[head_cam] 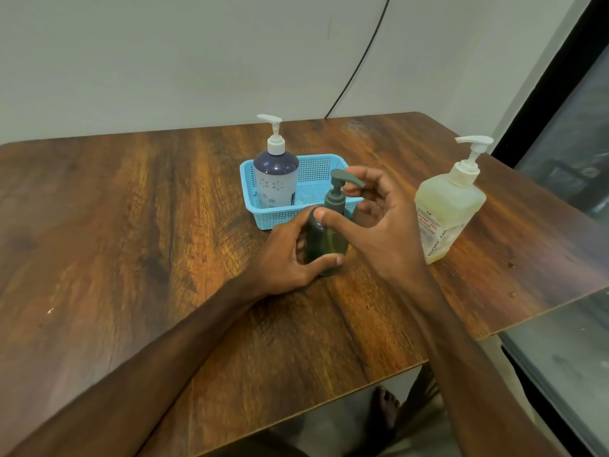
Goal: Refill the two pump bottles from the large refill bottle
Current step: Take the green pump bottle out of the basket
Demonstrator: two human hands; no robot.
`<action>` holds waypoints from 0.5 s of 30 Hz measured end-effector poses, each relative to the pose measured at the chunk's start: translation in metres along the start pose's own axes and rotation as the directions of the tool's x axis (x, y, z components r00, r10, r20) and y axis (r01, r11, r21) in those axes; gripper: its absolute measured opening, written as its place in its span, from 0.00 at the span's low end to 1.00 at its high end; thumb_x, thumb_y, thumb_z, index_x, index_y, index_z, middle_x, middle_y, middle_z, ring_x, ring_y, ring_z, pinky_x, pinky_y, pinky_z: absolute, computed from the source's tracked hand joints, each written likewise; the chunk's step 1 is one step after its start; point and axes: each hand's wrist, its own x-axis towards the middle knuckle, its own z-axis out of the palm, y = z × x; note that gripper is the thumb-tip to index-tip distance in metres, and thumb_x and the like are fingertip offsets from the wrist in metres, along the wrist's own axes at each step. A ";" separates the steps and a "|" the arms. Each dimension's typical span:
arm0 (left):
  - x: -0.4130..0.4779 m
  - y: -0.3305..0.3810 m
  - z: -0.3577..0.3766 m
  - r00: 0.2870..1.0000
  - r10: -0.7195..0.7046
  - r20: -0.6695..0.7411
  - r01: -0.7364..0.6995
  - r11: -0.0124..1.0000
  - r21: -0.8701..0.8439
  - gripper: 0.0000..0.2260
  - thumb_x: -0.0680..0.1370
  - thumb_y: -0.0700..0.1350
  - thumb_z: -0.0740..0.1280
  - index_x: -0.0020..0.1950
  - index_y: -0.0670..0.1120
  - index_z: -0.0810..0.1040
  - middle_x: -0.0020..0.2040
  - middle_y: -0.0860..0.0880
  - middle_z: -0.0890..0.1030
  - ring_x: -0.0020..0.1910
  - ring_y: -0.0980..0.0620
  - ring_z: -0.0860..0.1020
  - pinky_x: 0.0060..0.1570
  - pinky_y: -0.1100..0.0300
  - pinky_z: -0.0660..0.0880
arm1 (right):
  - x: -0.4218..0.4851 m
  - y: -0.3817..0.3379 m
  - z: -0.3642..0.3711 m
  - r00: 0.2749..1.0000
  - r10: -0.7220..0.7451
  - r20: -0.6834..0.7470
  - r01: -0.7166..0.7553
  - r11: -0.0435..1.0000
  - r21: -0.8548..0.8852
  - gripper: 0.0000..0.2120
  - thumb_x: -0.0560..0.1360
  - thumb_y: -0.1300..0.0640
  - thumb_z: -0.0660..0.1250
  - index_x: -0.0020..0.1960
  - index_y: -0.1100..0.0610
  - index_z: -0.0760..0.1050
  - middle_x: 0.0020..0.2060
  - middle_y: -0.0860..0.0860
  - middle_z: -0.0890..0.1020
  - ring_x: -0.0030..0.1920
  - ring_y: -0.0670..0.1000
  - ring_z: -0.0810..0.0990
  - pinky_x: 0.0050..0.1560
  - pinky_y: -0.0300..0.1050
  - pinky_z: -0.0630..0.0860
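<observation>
A small dark green pump bottle (329, 240) stands upright on the wooden table (131, 225), just in front of the blue basket (316, 166). My left hand (286, 255) wraps around its body from the left. My right hand (379, 222) curls around its grey pump head, thumb at the collar, fingers behind the spout. A dark blue pump bottle (276, 179) with a white pump stands inside the basket's left side. The large pale refill bottle (448, 212) with a white pump stands to the right, apart from both hands.
The table's right edge runs diagonally close to the refill bottle, with a glass panel (566, 153) beyond it. A black cable (362, 57) hangs down the wall behind. A bare foot (385, 410) shows under the table's front edge.
</observation>
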 end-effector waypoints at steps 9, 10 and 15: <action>0.000 0.002 0.001 1.000 -0.006 0.004 0.006 0.999 -0.032 0.30 0.75 0.46 0.78 0.74 0.47 0.70 0.66 0.54 0.80 0.65 0.58 0.79 0.62 0.60 0.78 | 0.000 0.011 -0.005 0.975 0.057 0.214 -0.092 0.983 0.160 0.26 0.80 0.62 0.68 0.75 0.49 0.67 0.67 0.50 0.80 0.67 0.47 0.79 0.64 0.56 0.79; -0.001 0.002 0.001 1.000 -0.004 0.002 0.004 1.000 -0.030 0.30 0.75 0.46 0.78 0.74 0.47 0.70 0.66 0.54 0.80 0.65 0.59 0.79 0.62 0.61 0.78 | 0.000 0.009 -0.006 0.974 0.062 0.217 -0.098 0.982 0.162 0.27 0.79 0.60 0.71 0.75 0.48 0.67 0.68 0.49 0.80 0.67 0.46 0.78 0.65 0.56 0.78; 0.000 0.003 0.001 1.000 -0.007 0.006 0.007 1.000 -0.011 0.29 0.75 0.44 0.78 0.71 0.57 0.69 0.64 0.63 0.78 0.64 0.65 0.77 0.59 0.68 0.76 | 0.006 0.002 0.003 0.999 -0.014 -0.029 0.015 1.000 0.021 0.27 0.68 0.52 0.82 0.63 0.51 0.77 0.53 0.45 0.84 0.55 0.44 0.82 0.56 0.50 0.81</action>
